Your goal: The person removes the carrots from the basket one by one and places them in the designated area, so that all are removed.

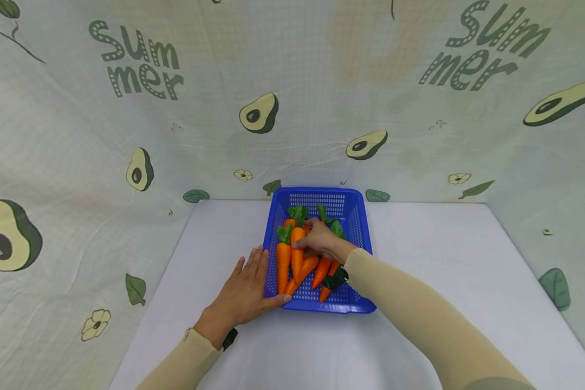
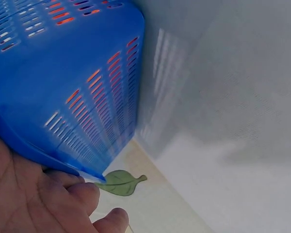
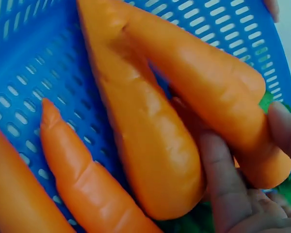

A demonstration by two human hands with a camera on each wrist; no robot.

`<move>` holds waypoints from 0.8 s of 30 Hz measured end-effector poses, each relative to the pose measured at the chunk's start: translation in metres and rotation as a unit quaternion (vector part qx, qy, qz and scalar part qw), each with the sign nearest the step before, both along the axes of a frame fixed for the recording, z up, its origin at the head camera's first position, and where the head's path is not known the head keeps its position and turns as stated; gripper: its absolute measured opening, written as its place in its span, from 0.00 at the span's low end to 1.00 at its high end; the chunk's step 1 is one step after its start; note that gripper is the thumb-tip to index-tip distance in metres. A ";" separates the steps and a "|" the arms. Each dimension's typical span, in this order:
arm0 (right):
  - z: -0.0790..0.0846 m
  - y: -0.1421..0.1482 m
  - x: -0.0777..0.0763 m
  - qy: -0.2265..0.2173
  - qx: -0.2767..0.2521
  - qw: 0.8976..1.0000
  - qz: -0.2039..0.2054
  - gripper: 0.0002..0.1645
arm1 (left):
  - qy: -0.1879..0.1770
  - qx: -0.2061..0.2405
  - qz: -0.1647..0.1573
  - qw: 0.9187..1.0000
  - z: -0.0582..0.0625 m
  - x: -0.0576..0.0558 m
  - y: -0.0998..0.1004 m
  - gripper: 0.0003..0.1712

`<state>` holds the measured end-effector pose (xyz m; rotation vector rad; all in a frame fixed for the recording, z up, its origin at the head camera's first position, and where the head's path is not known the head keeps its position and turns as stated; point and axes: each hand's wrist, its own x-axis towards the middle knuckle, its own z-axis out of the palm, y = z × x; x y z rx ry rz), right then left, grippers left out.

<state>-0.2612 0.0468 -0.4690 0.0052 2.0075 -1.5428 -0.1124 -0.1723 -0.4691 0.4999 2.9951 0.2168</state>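
A blue plastic basket (image 1: 329, 309) with slotted walls holds several orange carrots with green leafy tops. My right hand (image 1: 320, 238) reaches inside and pinches one carrot (image 1: 297, 257) near its thick top end, thumb on one side and fingers on the other. In the right wrist view this carrot (image 3: 199, 82) lies across the upper part of the pile, beside another carrot (image 3: 150, 145). My left hand (image 1: 246, 284) lies along the basket's left rim with straight fingers, its thumb at the front left corner. The left wrist view shows its fingertips right at the blue rim (image 2: 63, 167).
The basket stands on a white table (image 1: 429, 254) near its back edge. Behind and around hangs a pale cloth (image 1: 312, 135) printed with avocados, leaves and lettering. Further carrots (image 1: 283, 265) lie at the basket's left side. A dark band (image 1: 229, 338) circles the left wrist.
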 end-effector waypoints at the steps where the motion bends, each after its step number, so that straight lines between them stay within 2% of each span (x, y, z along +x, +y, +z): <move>1: -0.001 0.001 0.000 -0.004 -0.013 1.000 -0.003 0.53 | -0.001 0.001 0.000 1.000 0.000 0.000 0.000 0.71; 5: 0.000 0.004 0.000 -0.024 -0.067 0.997 -0.007 0.47 | -0.005 0.005 0.005 1.000 0.000 -0.001 0.000 0.72; 12: 0.010 0.011 0.002 -0.066 -0.137 0.988 0.002 0.45 | -0.014 0.006 0.010 1.000 -0.002 -0.002 0.000 0.73; 18: 0.017 0.019 0.000 -0.057 -0.181 0.982 0.001 0.45 | -0.003 0.020 0.008 1.000 -0.003 -0.001 0.001 0.71; 24: 0.025 0.029 0.001 -0.039 -0.182 0.983 -0.002 0.41 | -0.008 0.021 0.008 1.000 -0.003 -0.002 0.002 0.72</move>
